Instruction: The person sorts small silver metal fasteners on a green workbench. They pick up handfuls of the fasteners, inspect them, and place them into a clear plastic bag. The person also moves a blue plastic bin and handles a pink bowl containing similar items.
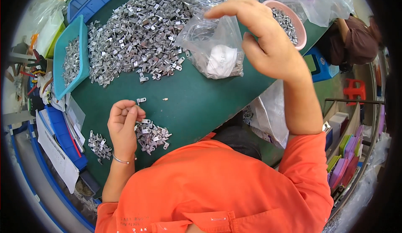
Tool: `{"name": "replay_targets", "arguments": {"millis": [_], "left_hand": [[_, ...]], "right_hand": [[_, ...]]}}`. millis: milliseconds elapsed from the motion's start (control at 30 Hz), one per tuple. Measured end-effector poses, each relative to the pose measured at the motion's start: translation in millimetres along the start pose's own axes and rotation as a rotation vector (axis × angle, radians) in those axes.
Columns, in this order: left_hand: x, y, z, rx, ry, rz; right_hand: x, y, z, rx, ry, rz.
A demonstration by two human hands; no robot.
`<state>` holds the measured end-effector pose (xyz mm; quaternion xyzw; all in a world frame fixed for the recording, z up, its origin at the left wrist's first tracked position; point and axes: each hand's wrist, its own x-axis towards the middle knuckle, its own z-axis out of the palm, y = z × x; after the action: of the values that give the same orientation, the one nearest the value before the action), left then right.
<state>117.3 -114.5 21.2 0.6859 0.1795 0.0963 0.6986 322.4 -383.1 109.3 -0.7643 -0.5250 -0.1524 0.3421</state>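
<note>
My left hand (124,122) is closed, thumb pressed to its curled fingers; whatever they hold, if anything, is hidden. Just beyond its fingertips lies a single metal clip (142,100) with a hole in it. Beside that hand, on the green table, are a small heap of such clips (153,136) on the right and a smaller one (99,144) on the left. My right hand (272,42) is raised at the far right, thumb and index finger apart, with nothing seen between them. Below and left of it sits a clear plastic bag (197,44) with a white label inside.
A large pile of metal clips (138,32) covers the far part of the table (201,103). A teal basket (85,51) stands at its left and a pink bowl (302,32) at its right. Blue trays (93,1) lie far left. Another person (360,40) is at right.
</note>
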Motion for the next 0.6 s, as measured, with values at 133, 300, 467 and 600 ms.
{"name": "replay_targets", "arguments": {"millis": [133, 300, 467, 600], "left_hand": [[5.3, 12.4, 22.4, 0.004, -0.098, 0.018], [26.1, 47.6, 58.7, 0.102, -0.269, -0.037], [48.2, 78.9, 100.9, 0.139, -0.391, -0.221], [53.2, 87.5, 121.2, 0.274, -0.507, -0.275]], "right_hand": [[-10.5, 12.0, -5.0, -0.232, -0.219, 0.011], [-10.7, 5.8, -15.0, -0.409, -0.221, -0.047], [-28.3, -21.4, -21.4, -0.440, -0.175, -0.141], [-44.4, -45.7, -20.5, -0.408, -0.151, -0.182]]}}
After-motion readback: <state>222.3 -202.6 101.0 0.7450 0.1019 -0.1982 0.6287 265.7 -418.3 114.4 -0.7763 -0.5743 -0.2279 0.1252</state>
